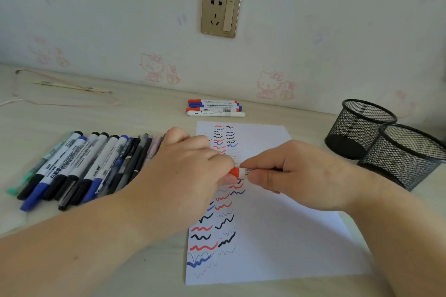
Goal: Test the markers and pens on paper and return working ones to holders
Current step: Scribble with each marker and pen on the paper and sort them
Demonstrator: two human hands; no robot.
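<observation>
Red-capped marker [237,172] held over scribbled paper [277,212]: left hand [183,171] fingers pinch cap, right hand [296,173] fingers curl round white barrel. 2 round black mesh holders [386,142] right.

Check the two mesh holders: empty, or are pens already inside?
Empty as far as visible: nothing sticks above either rim of the two mesh holders, and only bare mesh shows inside the nearer one; its bottom is out of sight.
</observation>
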